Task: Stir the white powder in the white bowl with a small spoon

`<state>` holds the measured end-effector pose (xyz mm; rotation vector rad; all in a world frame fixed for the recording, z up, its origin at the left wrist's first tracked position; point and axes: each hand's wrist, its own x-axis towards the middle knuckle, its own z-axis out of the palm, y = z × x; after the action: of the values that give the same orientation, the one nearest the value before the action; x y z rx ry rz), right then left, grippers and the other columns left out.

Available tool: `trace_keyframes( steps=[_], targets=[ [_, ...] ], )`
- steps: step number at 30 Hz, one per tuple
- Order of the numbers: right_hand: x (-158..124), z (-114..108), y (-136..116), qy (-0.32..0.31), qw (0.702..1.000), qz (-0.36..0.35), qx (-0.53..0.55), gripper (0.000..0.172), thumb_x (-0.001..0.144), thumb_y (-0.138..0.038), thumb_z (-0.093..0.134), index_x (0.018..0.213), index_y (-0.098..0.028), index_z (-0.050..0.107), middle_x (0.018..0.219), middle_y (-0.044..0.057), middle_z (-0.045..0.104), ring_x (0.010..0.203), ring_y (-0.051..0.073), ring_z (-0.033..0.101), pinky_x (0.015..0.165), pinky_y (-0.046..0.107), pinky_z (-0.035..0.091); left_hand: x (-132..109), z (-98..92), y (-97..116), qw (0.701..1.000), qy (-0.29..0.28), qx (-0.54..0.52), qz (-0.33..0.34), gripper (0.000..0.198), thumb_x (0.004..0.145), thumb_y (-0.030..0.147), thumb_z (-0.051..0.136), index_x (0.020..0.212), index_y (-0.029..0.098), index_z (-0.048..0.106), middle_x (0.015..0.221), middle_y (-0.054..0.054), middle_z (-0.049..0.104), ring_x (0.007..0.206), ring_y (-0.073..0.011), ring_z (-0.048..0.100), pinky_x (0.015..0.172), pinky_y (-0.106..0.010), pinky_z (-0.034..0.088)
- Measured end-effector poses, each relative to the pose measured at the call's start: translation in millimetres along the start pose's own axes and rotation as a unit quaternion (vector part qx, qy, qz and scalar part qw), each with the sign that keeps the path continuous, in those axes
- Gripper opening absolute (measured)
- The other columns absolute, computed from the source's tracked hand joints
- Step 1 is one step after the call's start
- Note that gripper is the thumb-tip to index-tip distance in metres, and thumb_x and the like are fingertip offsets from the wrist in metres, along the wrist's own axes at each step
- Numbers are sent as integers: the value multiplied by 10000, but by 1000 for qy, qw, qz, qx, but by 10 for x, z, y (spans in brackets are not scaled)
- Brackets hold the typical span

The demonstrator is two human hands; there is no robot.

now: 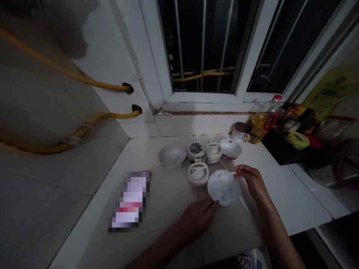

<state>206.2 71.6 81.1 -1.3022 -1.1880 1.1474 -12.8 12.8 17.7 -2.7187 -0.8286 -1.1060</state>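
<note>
A white bowl (223,191) with a thin red rim holds something white; whether it is powder or liquid I cannot tell. My left hand (200,216) pinches its rim at the lower left. At the upper right of the bowl, my right hand (251,180) grips the short handle of a white spoon (232,173), whose other end is lost against the white bowl. Just left of the bowl sits a clear-lidded seasoning jar (198,175) with white contents. Behind it stand a jar with dark contents (196,150) and another pale jar (214,152).
Two more bowls, a wide one (172,155) and a red-patterned one (230,149), flank the jars. A blurred-out phone-like slab (130,200) lies left. An oil bottle (259,123), a lidded mug (241,132) and several condiments stand at the right. Yellow hoses (92,121) run along the left wall.
</note>
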Motion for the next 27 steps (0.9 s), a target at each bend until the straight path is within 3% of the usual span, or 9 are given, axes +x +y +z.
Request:
trace_keyframes(
  steps=[4,6,7,9,11,13,15,20,27],
  targets=[
    [-18,170,-180,6,990,-122,-73,189,800,-361,596,746,-185,639,594,6,633,617,168,560,684,315,430,-4,-5,3,1000,5,1,5,247,940,86,337,1101,66,523,809,-87,654,646,-148,627,522,-228,509],
    [-45,280,-240,16,957,-243,-157,160,863,-291,532,787,-199,637,678,23,659,715,187,587,742,339,439,0,-7,4,1000,-2,-4,4,237,932,79,358,1103,65,520,817,-89,650,672,-150,636,542,-228,516],
    [-59,331,-254,5,925,-317,-210,154,877,-235,499,824,-206,641,722,30,671,758,193,591,773,352,437,3,-7,4,1000,-3,-5,4,232,928,78,365,1101,67,520,809,-86,646,671,-150,636,542,-227,516],
    [-84,414,-253,-39,832,-454,-317,227,866,-117,446,930,-215,641,797,40,689,807,199,586,831,381,420,9,-3,4,1000,-2,-4,5,229,926,80,363,1092,71,520,779,-75,633,645,-150,626,521,-228,511],
    [-101,459,-237,-75,743,-536,-394,336,834,-36,419,1037,-212,620,828,41,701,807,197,576,877,405,396,9,4,3,1000,-1,-1,6,233,925,81,354,1089,74,520,765,-69,624,625,-153,615,503,-236,509],
    [-112,461,-234,-70,702,-567,-426,379,818,-2,415,1084,-201,598,843,40,708,806,193,571,906,414,375,2,10,2,1000,-10,3,5,233,927,84,356,1093,75,519,769,-70,625,629,-157,611,508,-245,515],
    [-120,433,-252,-57,704,-571,-419,377,811,0,421,1087,-195,588,855,40,710,801,191,571,898,416,377,-9,12,2,1000,-20,6,3,231,931,93,364,1100,74,519,778,-74,628,648,-160,614,519,-247,521],
    [-128,391,-285,-56,750,-549,-363,349,806,-25,428,1061,-202,589,822,40,698,788,196,572,848,415,411,-32,15,3,1000,-22,12,2,253,932,95,344,1111,79,523,794,-82,633,661,-150,619,533,-233,523],
    [-89,469,-216,-116,740,-525,-405,367,811,-11,407,1054,-198,608,742,31,677,748,188,562,866,412,403,-26,44,-1,1000,-7,15,-2,217,935,102,368,1061,91,544,743,-59,615,625,-140,606,515,-220,503]
  ],
)
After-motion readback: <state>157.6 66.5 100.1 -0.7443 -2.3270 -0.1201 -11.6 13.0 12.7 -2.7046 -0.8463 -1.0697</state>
